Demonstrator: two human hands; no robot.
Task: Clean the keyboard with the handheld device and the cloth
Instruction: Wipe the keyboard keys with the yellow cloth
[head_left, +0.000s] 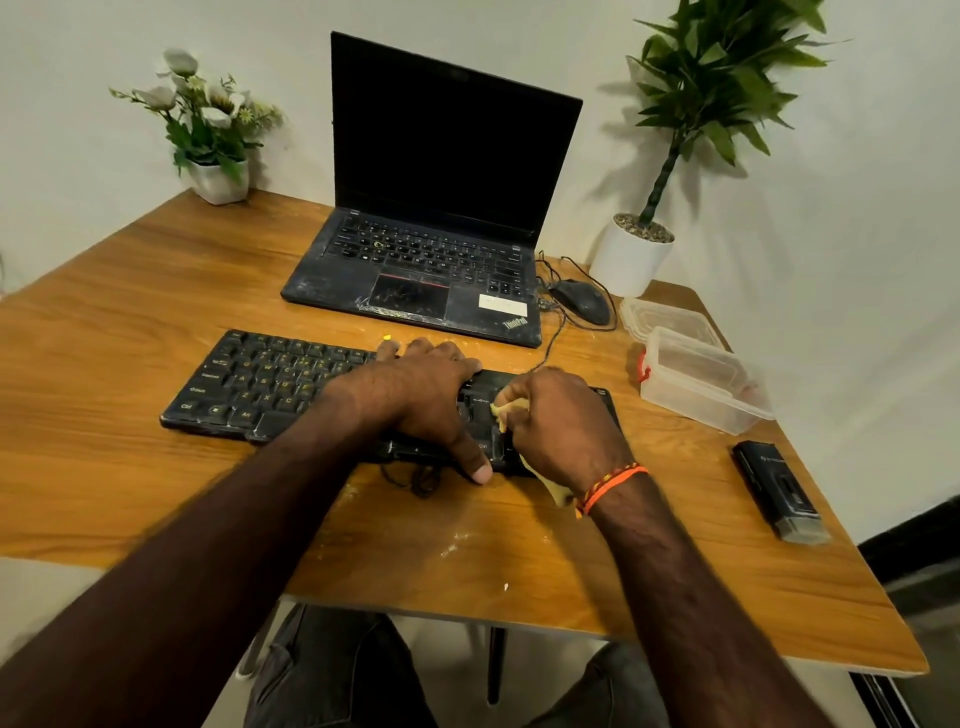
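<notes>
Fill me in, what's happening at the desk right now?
A person is wiping the black keyboard on the wooden table. The left hand lies across the keys, steadying it, thumb at the front edge. The right hand pinches a yellow cloth against the keyboard's right end. The black handheld device lies untouched near the table's right edge.

"ThinkPad" logo on the laptop (511, 323) palm rest corner, white sticker beside it (print too small to read), "Ctrl", "Alt", "Shift" key legends on the black keyboard (249, 384), other legends blurred
</notes>
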